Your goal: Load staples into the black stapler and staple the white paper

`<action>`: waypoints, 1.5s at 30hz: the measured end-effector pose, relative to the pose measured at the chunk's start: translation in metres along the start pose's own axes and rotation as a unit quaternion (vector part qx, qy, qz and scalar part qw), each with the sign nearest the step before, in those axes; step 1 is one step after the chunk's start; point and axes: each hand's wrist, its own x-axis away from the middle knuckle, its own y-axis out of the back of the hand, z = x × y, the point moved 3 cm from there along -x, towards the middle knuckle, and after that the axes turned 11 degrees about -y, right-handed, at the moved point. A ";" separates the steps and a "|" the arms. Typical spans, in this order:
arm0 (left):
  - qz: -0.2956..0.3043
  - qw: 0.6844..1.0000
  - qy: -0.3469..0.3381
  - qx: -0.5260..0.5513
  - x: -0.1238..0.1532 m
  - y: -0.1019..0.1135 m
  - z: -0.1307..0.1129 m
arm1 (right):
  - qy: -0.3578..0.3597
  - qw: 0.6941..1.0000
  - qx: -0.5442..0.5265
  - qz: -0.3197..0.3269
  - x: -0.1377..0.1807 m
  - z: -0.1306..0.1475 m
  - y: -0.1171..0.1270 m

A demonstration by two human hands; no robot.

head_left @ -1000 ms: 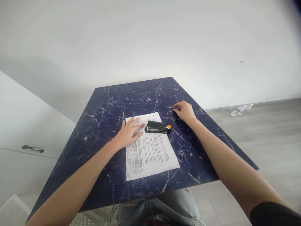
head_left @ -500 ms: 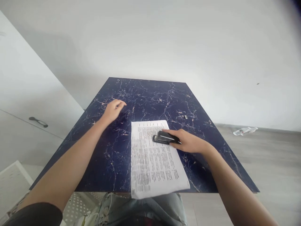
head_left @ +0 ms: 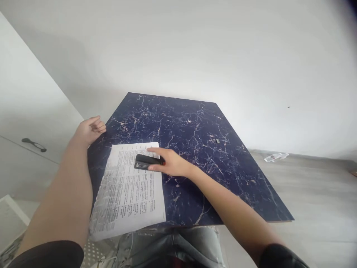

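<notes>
A black stapler (head_left: 148,161) lies on the upper part of a printed paper stack (head_left: 131,193), its jaw end facing left. My right hand (head_left: 170,162) is closed around the stapler's rear end, thumb on the near side and fingers on the far side. The pages rest toward the left of the dark blue marbled table (head_left: 189,126), and their lower edge hangs over its front. Beyond the table's left edge, my left hand (head_left: 90,130) is raised with its fingers curled in and nothing visible in them.
A small metallic piece (head_left: 217,141) lies on the table's right half. Clear crumpled plastic (head_left: 276,157) is on the floor to the right. At left stands a white cabinet with a black handle (head_left: 34,144). A pale wall rises behind the table.
The paper and the stapler have shifted left together with my right hand. My left hand has moved left, off the table's edge, and its fingers have curled in more.
</notes>
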 end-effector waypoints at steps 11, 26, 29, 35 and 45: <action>0.006 0.999 -0.029 0.031 -0.017 -0.013 0.026 | -0.348 0.870 0.151 -0.315 0.054 -0.178 0.121; -0.012 0.999 -0.051 0.012 -0.016 -0.015 0.024 | -0.039 0.996 0.046 -0.061 -0.202 0.019 -0.031; -0.024 0.999 -0.047 0.012 -0.018 -0.014 0.027 | -0.044 0.997 0.030 -0.057 -0.171 0.029 -0.023; -0.045 0.998 -0.051 0.003 -0.022 -0.016 0.029 | 0.033 0.993 0.077 0.085 -0.037 0.043 -0.030; -0.067 0.990 -0.074 -0.102 -0.003 -0.055 0.010 | -0.088 0.988 0.116 0.044 0.024 -0.060 0.035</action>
